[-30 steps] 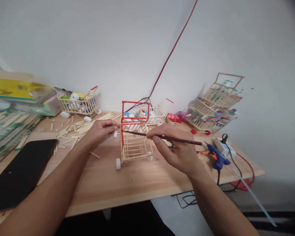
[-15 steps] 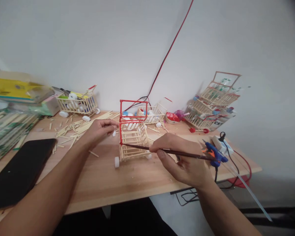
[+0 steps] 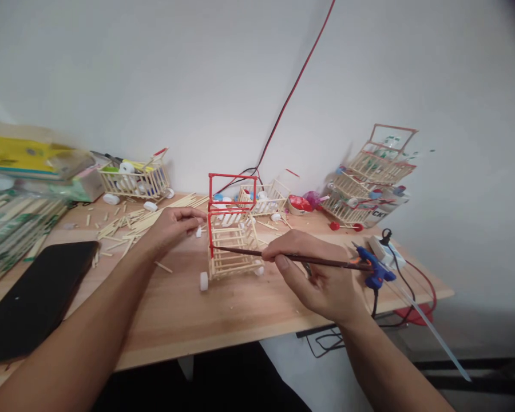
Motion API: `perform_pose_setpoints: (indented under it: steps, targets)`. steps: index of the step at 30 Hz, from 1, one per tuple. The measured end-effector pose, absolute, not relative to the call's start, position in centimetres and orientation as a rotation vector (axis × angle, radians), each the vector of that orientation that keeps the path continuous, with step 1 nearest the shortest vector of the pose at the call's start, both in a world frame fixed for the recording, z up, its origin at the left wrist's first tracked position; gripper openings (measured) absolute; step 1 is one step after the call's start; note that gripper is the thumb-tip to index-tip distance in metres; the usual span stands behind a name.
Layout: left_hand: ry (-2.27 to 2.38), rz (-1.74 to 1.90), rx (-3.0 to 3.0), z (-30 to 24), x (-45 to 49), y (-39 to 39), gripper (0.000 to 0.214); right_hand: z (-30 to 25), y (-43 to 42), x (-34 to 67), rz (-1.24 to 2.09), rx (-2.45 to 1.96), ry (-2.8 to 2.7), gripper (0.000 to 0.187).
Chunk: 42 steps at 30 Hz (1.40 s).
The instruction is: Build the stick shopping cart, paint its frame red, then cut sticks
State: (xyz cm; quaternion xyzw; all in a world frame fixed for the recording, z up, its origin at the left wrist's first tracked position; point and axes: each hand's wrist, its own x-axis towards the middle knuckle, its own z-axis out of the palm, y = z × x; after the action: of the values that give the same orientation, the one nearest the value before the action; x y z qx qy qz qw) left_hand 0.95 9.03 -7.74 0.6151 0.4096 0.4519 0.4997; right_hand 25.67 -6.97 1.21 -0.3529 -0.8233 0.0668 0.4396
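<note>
A small cart of pale wooden sticks (image 3: 232, 246) with white wheels and a red-painted upper frame stands mid-table. My right hand (image 3: 321, 277) pinches a thin dark paintbrush (image 3: 283, 257); its tip touches the cart's red left corner post. My left hand (image 3: 174, 226) is curled at the cart's upper left edge, fingertips against the frame, steadying it.
Loose sticks (image 3: 129, 226) litter the wooden table (image 3: 223, 315). Other stick carts sit at back left (image 3: 135, 180), behind (image 3: 264, 200) and stacked at right (image 3: 371, 177). A blue glue gun (image 3: 375, 272) and power strip lie right. A black mat (image 3: 34, 297) lies left. A red cable (image 3: 292, 97) climbs the wall.
My right hand dropped lower with the brush, so its tip slid down the cart's red left post from the upper frame to mid-height. My left hand stayed put.
</note>
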Motion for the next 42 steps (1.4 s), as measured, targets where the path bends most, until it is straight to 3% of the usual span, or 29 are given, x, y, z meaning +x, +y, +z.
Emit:
perform_pose_setpoints:
  steps: [42]
  targets:
    - [0.940, 1.087, 1.497, -7.4, 1.1, 8.9, 0.027, 2.4, -9.2, 25.5, 0.116, -0.697, -2.230, 0.022]
